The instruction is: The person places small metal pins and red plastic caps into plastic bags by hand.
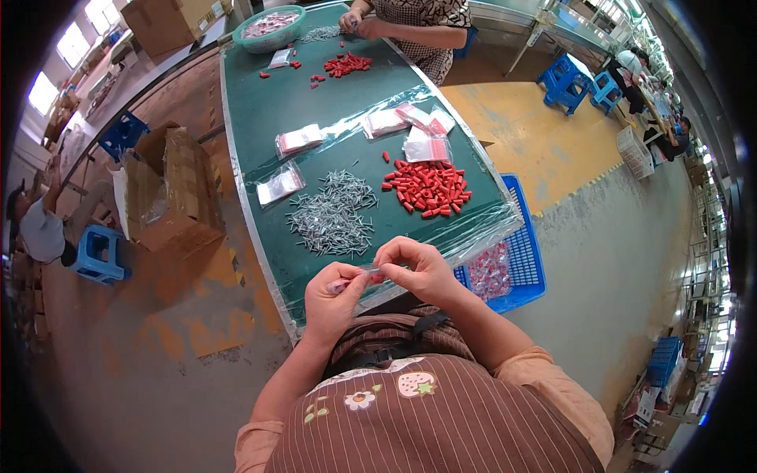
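Note:
At the near edge of the green table, my left hand [330, 299] and my right hand [416, 270] are close together, fingers pinched. Between the fingertips is a small clear plastic bag [374, 276] with a bit of red showing; its contents are too small to make out. Something pinkish-white [339, 285] also shows in the curled fingers of my left hand. Just beyond my hands lies a heap of grey metal screws [335, 214]. To its right is a pile of small red cone-shaped plastic pieces [428, 188].
Stacks of flat plastic bags [300, 139] lie behind both piles. A blue basket [527, 268] holding filled bags stands at the table's right side. Across the table [260, 94], a co-worker's hands [363, 25] work beside a green basin [270, 30]. An open carton [177, 197] sits left.

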`<state>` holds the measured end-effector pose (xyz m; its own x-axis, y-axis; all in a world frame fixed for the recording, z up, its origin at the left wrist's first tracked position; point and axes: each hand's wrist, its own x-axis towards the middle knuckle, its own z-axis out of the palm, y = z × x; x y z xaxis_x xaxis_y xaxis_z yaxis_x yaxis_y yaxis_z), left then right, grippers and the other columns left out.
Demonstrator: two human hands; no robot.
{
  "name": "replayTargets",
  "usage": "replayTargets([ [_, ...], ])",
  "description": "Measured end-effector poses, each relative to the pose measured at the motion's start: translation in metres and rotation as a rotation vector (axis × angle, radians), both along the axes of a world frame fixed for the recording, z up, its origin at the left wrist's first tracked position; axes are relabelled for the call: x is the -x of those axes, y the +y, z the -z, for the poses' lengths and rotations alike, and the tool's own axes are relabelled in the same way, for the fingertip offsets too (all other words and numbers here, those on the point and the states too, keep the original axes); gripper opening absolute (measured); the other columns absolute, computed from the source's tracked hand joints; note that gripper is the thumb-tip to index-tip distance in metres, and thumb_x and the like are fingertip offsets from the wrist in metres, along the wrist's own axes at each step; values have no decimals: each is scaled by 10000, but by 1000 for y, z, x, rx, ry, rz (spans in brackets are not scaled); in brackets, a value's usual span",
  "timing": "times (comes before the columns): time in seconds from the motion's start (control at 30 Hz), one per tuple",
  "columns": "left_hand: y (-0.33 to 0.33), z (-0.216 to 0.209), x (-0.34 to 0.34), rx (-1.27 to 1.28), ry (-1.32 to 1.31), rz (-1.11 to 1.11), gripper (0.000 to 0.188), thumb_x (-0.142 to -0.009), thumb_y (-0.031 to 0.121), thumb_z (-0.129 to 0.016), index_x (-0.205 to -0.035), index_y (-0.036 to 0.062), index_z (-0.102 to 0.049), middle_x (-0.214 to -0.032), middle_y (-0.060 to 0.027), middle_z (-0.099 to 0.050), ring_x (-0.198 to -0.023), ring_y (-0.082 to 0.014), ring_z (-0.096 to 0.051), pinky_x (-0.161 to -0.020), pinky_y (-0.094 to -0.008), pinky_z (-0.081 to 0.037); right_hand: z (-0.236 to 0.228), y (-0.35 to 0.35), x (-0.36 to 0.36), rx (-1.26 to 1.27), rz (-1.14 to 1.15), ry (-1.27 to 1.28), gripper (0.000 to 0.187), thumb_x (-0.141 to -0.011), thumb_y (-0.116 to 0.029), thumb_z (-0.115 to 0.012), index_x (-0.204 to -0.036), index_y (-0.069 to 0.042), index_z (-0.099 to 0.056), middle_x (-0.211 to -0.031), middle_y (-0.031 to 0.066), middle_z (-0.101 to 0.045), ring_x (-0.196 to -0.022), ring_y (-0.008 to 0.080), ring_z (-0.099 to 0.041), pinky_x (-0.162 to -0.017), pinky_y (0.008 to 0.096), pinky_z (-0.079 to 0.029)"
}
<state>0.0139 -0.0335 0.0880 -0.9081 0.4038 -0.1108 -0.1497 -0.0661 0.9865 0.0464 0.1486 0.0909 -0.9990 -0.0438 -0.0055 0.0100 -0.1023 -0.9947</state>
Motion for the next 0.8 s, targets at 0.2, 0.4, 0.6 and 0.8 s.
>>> replayTargets([
  [0.2,0,-6,-1,0,130,5,78,-867,68,-654,-827,11,-620,-775,11,-617,-703,-32,-506,-626,-176,-395,-1,-3,-1,5,7,-26,102,-889,-85,-587,-917,12,-572,-836,33,-606,-791,93,-612,-721,248,-484],
  [0.4,0,-9,-2,-58,120,21,125,-875,114,-658,-809,17,-617,-737,20,-585,-673,-31,-468,-605,-183,-367,7,-2,-2,-79,17,18,142,-912,-132,-570,-902,9,-573,-810,33,-604,-736,83,-575,-676,247,-463],
  [0.6,-6,-2,1,-73,26,51,194,-902,175,-630,-783,24,-604,-688,42,-518,-632,-35,-423,-568,-188,-323,3,-4,-4,-71,4,-33,181,-918,-172,-575,-895,7,-574,-765,11,-590,-716,72,-528,-658,242,-446],
  [0.8,-4,-11,1,-47,-99,64,138,-905,131,-620,-827,19,-642,-709,43,-540,-637,-19,-419,-561,-180,-327,-10,-6,-4,-88,-5,-87,164,-914,-153,-577,-881,7,-566,-773,16,-587,-732,76,-545,-644,262,-461],
])
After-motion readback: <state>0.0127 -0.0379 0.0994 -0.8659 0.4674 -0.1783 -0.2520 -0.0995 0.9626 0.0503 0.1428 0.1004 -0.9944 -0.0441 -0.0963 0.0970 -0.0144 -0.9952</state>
